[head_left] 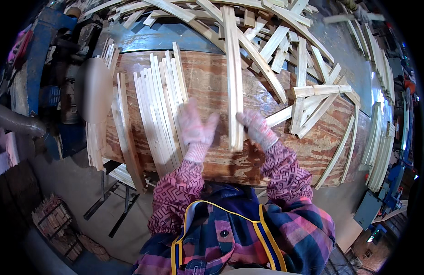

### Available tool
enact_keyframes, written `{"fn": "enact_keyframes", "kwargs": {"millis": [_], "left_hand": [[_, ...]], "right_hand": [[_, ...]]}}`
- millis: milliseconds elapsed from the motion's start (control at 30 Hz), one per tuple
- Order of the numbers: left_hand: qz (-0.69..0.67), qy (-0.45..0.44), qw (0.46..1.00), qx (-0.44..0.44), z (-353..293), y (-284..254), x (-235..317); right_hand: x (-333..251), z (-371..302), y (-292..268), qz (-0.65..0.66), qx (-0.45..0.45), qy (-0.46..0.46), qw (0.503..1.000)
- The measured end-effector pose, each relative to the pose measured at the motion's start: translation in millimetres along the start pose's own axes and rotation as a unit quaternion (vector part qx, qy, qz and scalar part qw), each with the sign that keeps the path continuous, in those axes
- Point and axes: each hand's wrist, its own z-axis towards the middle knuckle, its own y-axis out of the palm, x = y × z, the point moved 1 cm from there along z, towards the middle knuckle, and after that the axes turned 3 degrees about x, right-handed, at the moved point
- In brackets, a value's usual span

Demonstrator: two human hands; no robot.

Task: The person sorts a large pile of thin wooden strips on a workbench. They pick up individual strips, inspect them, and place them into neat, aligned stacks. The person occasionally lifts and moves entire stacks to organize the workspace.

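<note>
Two long pale wooden strips (235,82), lying side by side, run lengthwise in front of me, their near ends over the plywood tabletop. My right hand (258,129), in a whitish knitted glove, has its fingers closed at their right edge near the near end. To the left, my left hand (198,128), gloved as well, holds nothing; its thumb and fingers are apart and slightly blurred. It is nearest to a row of wooden strips (159,105) laid roughly parallel on the tabletop, just beyond its left side.
A loose, crisscrossed heap of wooden strips (276,50) covers the far side and far right. The plywood tabletop (212,167) ends close to my waist. More strips (379,133) are stacked at the right. Blue machinery (47,68) and a flexible hose (19,123) stand left.
</note>
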Motion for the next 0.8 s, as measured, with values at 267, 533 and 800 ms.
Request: {"fn": "enact_keyframes", "kwargs": {"millis": [267,533,800], "left_hand": [[0.007,0.126,0.992,-0.004,-35.3,15.6,-20.4],[-0.045,0.069,0.996,-0.019,-34.0,-4.9,-5.6],[-0.547,-0.316,0.740,-0.229,16.7,10.7,29.3]], "right_hand": [[-84.7,49.6,-39.5,-0.618,0.318,-0.026,0.718],[-66.5,37.8,-23.1,-0.436,0.113,0.020,0.892],[-95.2,119.9,-85.2,-0.392,0.459,0.029,0.797]]}}
